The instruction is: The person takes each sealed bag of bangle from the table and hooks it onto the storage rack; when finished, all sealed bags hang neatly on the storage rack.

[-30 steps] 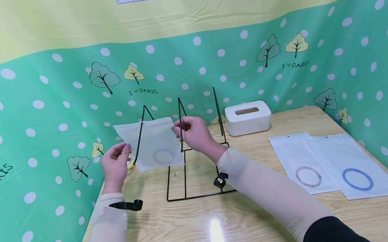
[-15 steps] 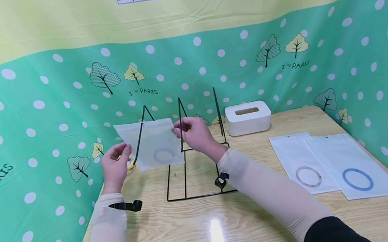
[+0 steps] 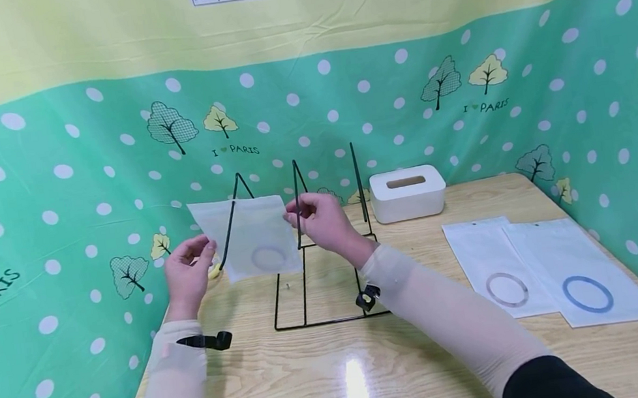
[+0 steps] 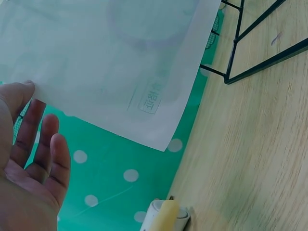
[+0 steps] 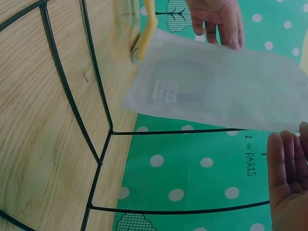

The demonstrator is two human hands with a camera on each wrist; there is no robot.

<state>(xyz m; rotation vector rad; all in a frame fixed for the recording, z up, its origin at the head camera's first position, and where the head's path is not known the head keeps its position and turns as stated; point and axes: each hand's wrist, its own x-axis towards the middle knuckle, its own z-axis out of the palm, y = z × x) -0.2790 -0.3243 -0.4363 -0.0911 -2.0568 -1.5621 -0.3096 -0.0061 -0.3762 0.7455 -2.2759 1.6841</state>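
Note:
A thin whitish translucent bag [image 3: 246,230] hangs upright between my hands, with a faint ring showing through it. My left hand [image 3: 187,273] pinches its left edge between thumb and index finger; the other fingers are loosely curled in the left wrist view. The right hand [image 3: 321,221] pinches the opposite edge near the top corner, reaching behind an upright of the black wire rack [image 3: 333,321]. From the head, a slanted rack wire crosses in front of the bag. Small printed labels show on the bag [image 5: 231,86] in the right wrist view.
Two white bags, one with a grey ring [image 3: 507,290] and one with a blue ring [image 3: 588,294], lie overlapping at right. A white tissue box [image 3: 408,195] stands at the back. A yellow and white object [image 4: 166,216] lies near the table's left edge. Patterned cloth hangs behind.

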